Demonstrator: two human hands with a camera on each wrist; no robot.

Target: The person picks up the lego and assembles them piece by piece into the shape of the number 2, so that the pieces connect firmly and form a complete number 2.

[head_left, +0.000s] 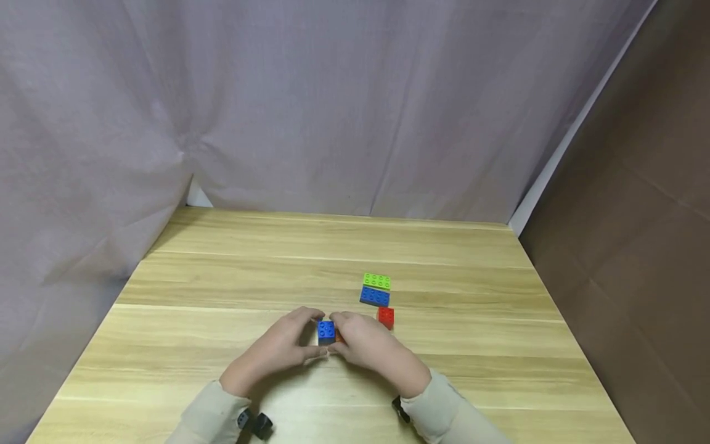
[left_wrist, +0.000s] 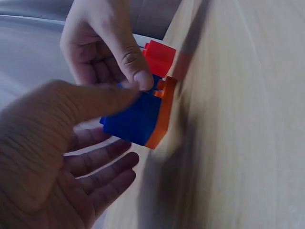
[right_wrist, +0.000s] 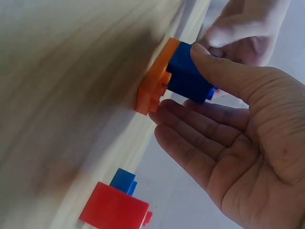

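Note:
A small blue brick (head_left: 326,328) sits on top of an orange brick (right_wrist: 155,78), low over the tabletop. Orange studs show beside the blue brick on the right hand's side. My right hand (head_left: 368,342) pinches the blue brick, thumb at its near face and fingers behind; fingertips also come right up to the orange brick. From the other side my left hand (head_left: 283,342) curves loosely around the blue brick, its thumb overlapping the near face in the left wrist view. The other left fingers are spread and relaxed there.
A red brick (head_left: 385,317) stands just beyond the right hand. Farther back lie a longer blue brick (head_left: 375,296) and a lime-green brick (head_left: 377,280), side by side. The wooden table (head_left: 222,265) meets a grey curtain (head_left: 299,111) at its back edge.

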